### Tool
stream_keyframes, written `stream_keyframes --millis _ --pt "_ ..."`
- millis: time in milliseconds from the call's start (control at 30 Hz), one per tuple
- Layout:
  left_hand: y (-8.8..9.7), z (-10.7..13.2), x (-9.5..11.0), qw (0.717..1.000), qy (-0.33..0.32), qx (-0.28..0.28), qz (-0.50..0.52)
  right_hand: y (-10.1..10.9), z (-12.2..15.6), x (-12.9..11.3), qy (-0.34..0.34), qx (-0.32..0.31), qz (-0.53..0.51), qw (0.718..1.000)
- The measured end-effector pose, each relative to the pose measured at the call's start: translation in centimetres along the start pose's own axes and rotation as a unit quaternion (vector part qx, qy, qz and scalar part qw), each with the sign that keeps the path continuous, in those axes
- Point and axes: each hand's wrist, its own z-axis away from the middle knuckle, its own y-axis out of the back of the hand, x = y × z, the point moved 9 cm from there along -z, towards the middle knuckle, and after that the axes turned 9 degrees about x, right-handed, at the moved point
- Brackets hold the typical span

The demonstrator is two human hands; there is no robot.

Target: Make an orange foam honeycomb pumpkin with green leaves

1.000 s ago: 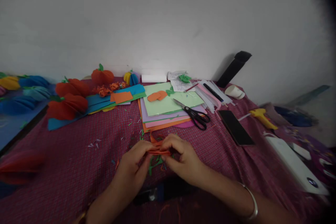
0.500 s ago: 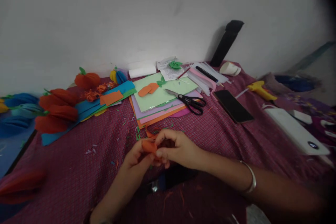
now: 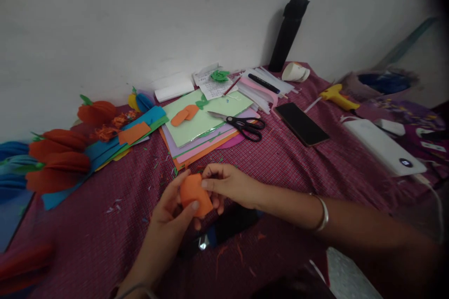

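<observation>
Both hands hold an orange paper piece [image 3: 196, 195] above the front of the cloth-covered table. My left hand [image 3: 171, 210] grips its left and lower side, thumb on the face. My right hand [image 3: 229, 186] pinches its upper right edge with thumb and fingers. Beyond the hands lies a stack of coloured sheets [image 3: 206, 145], pale green on top. Black-handled scissors [image 3: 242, 124] rest on it, beside orange paper cutouts [image 3: 184, 115] and a small green leaf cutout [image 3: 202, 102].
Orange paper pumpkins [image 3: 59, 170] and blue strips [image 3: 105, 142] lie at left. A phone [image 3: 301, 124], yellow glue gun [image 3: 339, 97] and white power bank [image 3: 384, 145] are at right. Behind stand a black case [image 3: 288, 32] and a tipped paper cup [image 3: 295, 72]. Paper scraps are scattered about.
The orange paper was curled between my fingers and now shows its flat face, turned toward me. The view has shifted, so the table's things appear further left and higher.
</observation>
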Motion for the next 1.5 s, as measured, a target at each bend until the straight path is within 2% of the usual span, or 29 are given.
stream_keyframes --millis 100,167,200,267,333,400,467,533,700,800,900,933,1033,1067,1100,1133,1233,1300,1367,1500 --pt "0.1 0.0 -0.1 1.000 -0.004 0.006 -0.004 0.0 0.1 -0.2 0.032 0.008 0.102 0.994" --pt "0.1 0.0 -0.4 1.000 0.010 0.008 0.008 0.3 0.5 -1.6 0.123 0.046 0.216 0.968" --pt "0.0 0.0 -0.5 0.999 0.027 0.006 0.024 0.4 0.9 -2.7 0.187 0.073 0.280 0.939" --pt "-0.5 0.1 -1.0 0.994 0.082 -0.009 0.067 0.0 2.3 -4.7 0.314 0.117 0.394 0.856" --pt "-1.5 0.5 -1.5 0.981 0.150 -0.046 0.115 -0.9 3.7 -5.8 0.405 0.121 0.467 0.776" --pt "-2.6 1.0 -1.4 0.965 0.188 -0.089 0.158 -2.0 4.9 -6.1 0.476 0.107 0.511 0.708" --pt "-3.1 1.3 -0.8 0.957 0.183 -0.117 0.192 -3.1 5.8 -5.9 0.525 0.090 0.537 0.654" --pt "-3.0 1.5 -0.4 0.958 0.159 -0.116 0.207 -3.8 6.1 -5.5 0.542 0.072 0.550 0.631" --pt "-1.9 1.5 -0.6 0.967 0.125 -0.079 0.208 -4.5 6.0 -4.7 0.522 0.030 0.544 0.656" --pt "-1.9 1.5 -0.7 0.965 0.128 -0.075 0.216 -4.4 5.8 -4.6 0.499 0.007 0.517 0.696" --pt "-2.3 1.5 -1.1 0.956 0.161 -0.078 0.231 -4.2 5.6 -4.6 0.476 -0.015 0.489 0.731" --pt "-2.4 1.5 -1.2 0.953 0.168 -0.080 0.238 -4.3 5.6 -4.5 0.474 -0.018 0.492 0.730" --pt "-2.9 1.4 -1.2 0.949 0.166 -0.095 0.250 -4.4 5.8 -4.5 0.483 -0.006 0.528 0.699" --pt "-3.2 1.4 -1.2 0.949 0.163 -0.105 0.247 -4.3 5.8 -4.6 0.483 0.002 0.531 0.696" --pt "-3.3 1.3 -1.2 0.951 0.159 -0.114 0.240 -4.0 5.6 -4.8 0.476 0.014 0.523 0.706" --pt "-3.3 1.3 -1.2 0.956 0.149 -0.120 0.222 -3.4 5.3 -5.0 0.459 0.031 0.506 0.730" --pt "-2.2 1.0 -0.1 0.989 0.051 -0.095 0.103 -1.0 3.8 -5.2 0.356 0.078 0.427 0.828" --pt "-1.0 1.0 1.3 0.998 -0.031 -0.048 -0.005 -0.6 3.4 -4.9 0.301 0.065 0.402 0.863" --pt "-0.2 1.3 2.6 0.992 -0.093 -0.013 -0.089 -1.4 3.5 -4.4 0.276 0.016 0.422 0.863" --pt "-0.7 2.1 4.1 0.955 -0.196 -0.016 -0.222 -3.0 4.1 -2.8 0.242 -0.050 0.527 0.813"
